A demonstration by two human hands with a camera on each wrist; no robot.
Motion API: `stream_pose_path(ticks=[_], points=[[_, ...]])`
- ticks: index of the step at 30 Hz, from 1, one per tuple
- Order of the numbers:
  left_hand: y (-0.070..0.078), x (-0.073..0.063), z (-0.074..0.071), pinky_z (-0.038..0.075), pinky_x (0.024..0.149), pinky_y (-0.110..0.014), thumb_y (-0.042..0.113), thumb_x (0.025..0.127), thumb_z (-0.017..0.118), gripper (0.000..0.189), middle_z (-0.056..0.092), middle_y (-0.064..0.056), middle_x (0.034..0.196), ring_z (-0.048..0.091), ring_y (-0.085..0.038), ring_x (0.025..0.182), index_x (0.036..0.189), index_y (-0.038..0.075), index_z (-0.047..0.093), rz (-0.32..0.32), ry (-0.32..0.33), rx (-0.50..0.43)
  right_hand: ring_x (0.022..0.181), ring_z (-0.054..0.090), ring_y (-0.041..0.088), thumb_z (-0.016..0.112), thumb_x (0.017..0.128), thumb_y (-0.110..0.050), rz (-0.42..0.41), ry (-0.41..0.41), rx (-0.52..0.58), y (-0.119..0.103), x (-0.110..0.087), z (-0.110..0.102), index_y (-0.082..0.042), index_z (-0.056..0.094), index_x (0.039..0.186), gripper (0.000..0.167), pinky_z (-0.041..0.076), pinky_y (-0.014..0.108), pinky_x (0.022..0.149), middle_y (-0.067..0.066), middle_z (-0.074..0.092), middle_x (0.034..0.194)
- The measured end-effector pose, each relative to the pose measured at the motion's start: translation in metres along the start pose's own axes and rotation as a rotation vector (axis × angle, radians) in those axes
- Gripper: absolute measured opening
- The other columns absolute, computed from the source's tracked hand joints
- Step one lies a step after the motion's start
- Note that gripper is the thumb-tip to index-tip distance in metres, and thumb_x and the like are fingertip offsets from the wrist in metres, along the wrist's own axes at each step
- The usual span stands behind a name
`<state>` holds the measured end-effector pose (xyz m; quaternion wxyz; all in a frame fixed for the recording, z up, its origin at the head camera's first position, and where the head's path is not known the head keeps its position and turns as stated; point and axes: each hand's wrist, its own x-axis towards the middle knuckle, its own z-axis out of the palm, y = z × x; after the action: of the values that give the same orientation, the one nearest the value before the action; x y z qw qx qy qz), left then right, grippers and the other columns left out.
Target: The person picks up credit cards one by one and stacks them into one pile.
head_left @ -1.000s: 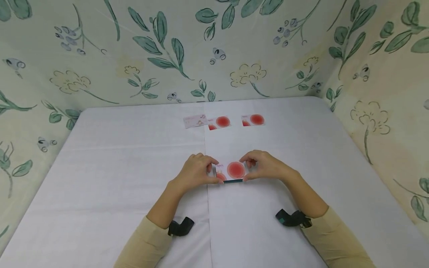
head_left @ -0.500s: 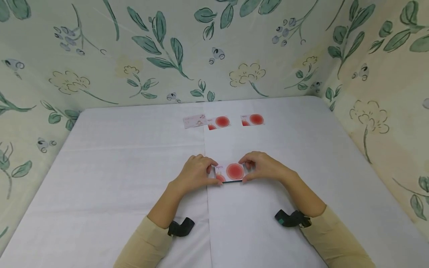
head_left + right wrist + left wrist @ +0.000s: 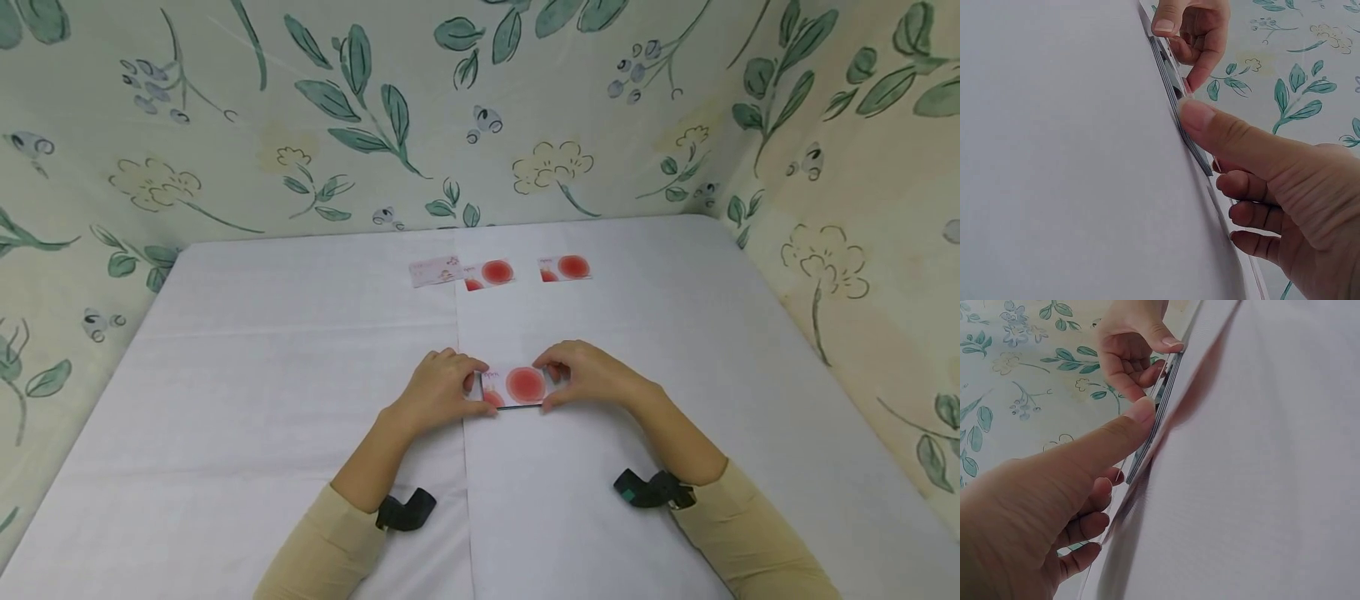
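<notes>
A small stack of cards (image 3: 526, 385) lies at the middle of the table, its top face white with a large red circle and a partial red shape at the lower left. The left hand (image 3: 438, 387) grips its left end between thumb and index finger, and the right hand (image 3: 596, 377) pinches the right end likewise. Both thumbs are at the near edge. In the left wrist view the stack's dark layered edge (image 3: 1170, 378) shows as several thin lines close over the cloth. The same layered edge (image 3: 1165, 69) appears beyond the thumb in the right wrist view.
Toward the far edge, a pale pink card (image 3: 436, 272) meets a red-circle card (image 3: 490, 274). Another red-circle card (image 3: 565, 268) lies apart to their right. A white cloth (image 3: 262, 400) with a centre crease covers the table; patterned fabric (image 3: 337, 108) stands behind.
The dark band showing under the top card's near edge has become thinner. Both hands have shifted very slightly toward the person while keeping hold of the stack.
</notes>
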<state>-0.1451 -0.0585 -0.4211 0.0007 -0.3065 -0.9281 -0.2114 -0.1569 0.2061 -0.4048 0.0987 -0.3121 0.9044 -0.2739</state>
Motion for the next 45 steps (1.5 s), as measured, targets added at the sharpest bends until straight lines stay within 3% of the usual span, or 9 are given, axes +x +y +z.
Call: stream_pose_path(ticks=[33,45], points=[[-0.003,0.0,0.0024,0.037,0.076,-0.03,0.05,0.068,0.08,0.058,0.048,0.011,0.07,0.043,-0.009,0.076,0.111,0.014,0.067,0.003,-0.007,0.013,0.074,0.05,0.009,0.086,0.066,-0.031,-0.005,-0.027,0.017,0.0028,0.0016,0.0005,-0.005,0.068,0.109,0.053,0.046,0.023,0.068,-0.008,0.055,0.076],[-0.0048,0.0003,0.0026,0.036,0.075,-0.03,0.047,0.069,0.08,0.059,0.048,0.01,0.07,0.044,-0.01,0.073,0.114,0.013,0.065,-0.05,-0.044,-0.057,0.074,0.049,0.01,0.087,0.065,-0.032,0.02,-0.031,0.012,0.0021,0.0018,0.0009,-0.006,0.068,0.109,0.054,0.045,0.023,0.068,-0.006,0.056,0.076]])
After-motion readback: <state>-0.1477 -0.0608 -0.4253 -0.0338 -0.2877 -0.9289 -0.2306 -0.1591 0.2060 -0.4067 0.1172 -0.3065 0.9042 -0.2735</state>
